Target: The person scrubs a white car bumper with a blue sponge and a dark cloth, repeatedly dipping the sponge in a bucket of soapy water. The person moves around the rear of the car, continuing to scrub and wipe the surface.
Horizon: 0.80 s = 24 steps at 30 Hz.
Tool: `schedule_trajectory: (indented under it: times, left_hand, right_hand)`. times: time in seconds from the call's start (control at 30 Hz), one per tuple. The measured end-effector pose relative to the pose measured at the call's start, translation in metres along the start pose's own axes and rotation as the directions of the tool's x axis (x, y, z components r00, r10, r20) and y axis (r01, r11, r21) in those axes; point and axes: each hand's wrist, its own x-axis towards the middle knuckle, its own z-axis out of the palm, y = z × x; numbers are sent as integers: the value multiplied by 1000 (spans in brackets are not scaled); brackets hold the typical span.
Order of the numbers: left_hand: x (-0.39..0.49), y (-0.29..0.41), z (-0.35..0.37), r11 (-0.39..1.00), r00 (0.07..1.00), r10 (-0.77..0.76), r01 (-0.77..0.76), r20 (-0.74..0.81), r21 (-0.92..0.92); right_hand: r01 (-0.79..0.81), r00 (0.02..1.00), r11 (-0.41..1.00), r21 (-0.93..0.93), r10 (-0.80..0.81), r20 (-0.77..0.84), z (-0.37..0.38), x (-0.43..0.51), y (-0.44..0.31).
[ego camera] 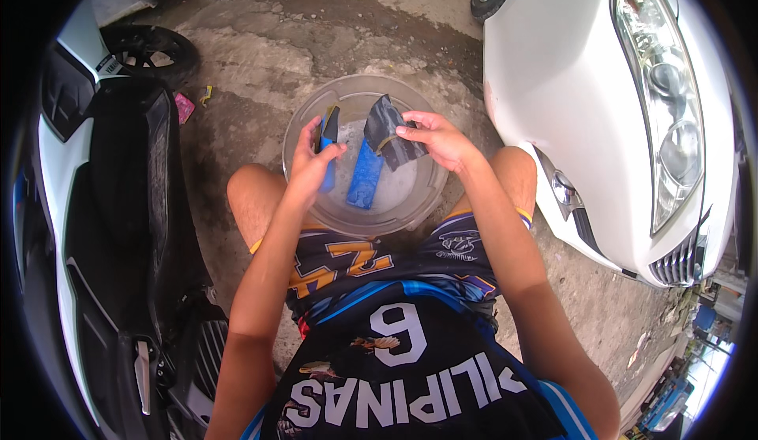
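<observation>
A round translucent plastic basin (436,194) stands on the ground between my knees, with cloudy, bubbly liquid inside. Over its left side, my left hand (315,155) grips a blue block (327,144) with dark sandpaper (333,123) at its upper end. My right hand (435,138) pinches a curled, wet dark sheet (385,123), apparently sandpaper, over the basin's right side. Below that sheet, a second blue block (363,179) lies in the basin, its upper end partly covered by the sheet.
A white car's front bumper (533,84) and headlight (675,114) rise at the right. Along the left stands a motor scooter (112,203). Rough concrete (249,43) surrounds the basin, with a pink wrapper (184,108) and a small yellow one (206,96) near the scooter's wheel (151,55).
</observation>
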Motion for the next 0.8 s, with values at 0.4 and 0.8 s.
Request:
schedule_trajectory:
  times: [0.4,0.8]
  left_hand:
    - [36,0,-32,846,910,407,-409,80,342]
    - [60,-5,-27,622,729,677,-641,101,450]
  right_hand:
    - [-33,989,866,-499,-43,-139,11,10,7]
    - [110,994,-246,-963,46,102,113,152,150]
